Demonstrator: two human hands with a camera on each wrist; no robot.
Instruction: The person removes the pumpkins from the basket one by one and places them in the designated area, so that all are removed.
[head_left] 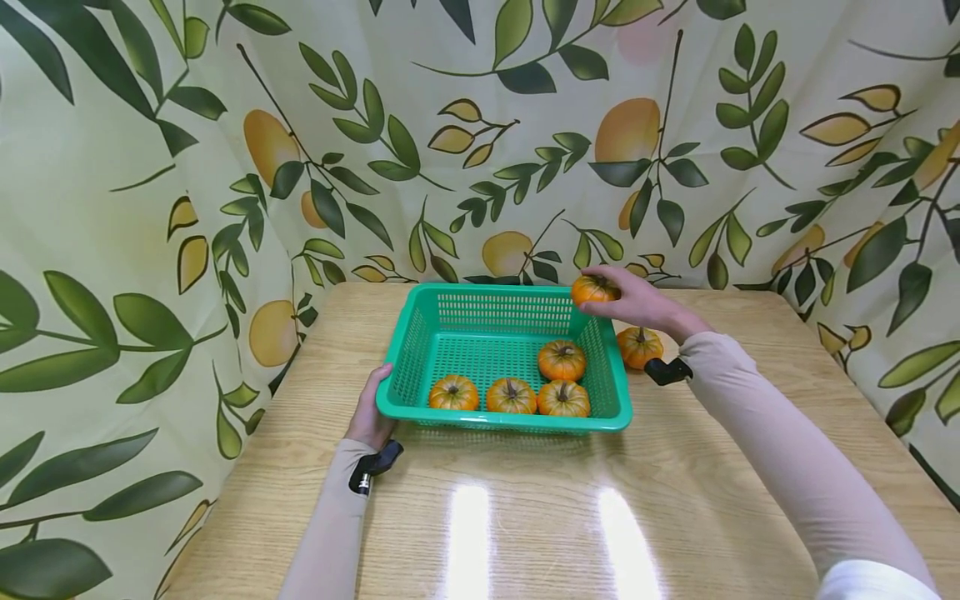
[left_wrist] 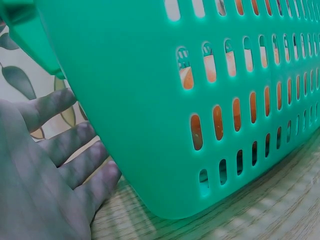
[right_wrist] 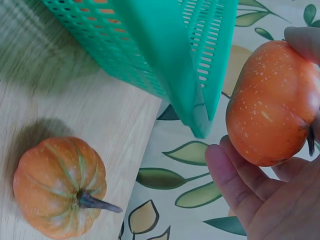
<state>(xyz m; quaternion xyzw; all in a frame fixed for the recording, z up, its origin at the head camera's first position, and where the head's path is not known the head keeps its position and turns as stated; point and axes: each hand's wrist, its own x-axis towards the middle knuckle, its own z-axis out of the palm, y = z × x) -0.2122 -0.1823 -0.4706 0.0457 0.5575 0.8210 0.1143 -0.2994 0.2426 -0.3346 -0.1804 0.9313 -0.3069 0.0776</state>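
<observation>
A green plastic basket [head_left: 420, 342] stands on the wooden table and holds several small orange pumpkins [head_left: 561, 360]. My right hand [head_left: 630, 298] grips another small pumpkin [head_left: 594, 289] above the basket's far right corner; in the right wrist view this pumpkin [right_wrist: 272, 102] sits between fingers [right_wrist: 235, 182] and thumb. One more pumpkin [head_left: 640, 346] lies on the table just right of the basket, and it shows as the pumpkin [right_wrist: 60, 185] low in the right wrist view. My left hand [head_left: 372, 408] rests with straight fingers [left_wrist: 75, 160] against the basket's near left wall [left_wrist: 150, 125].
The wooden table [head_left: 675, 500] has its bare part in front of the basket. A leaf-and-lemon patterned cloth [head_left: 112, 208] hangs close behind and on both sides. Black wrist mounts [head_left: 375, 467] sit on both sleeves.
</observation>
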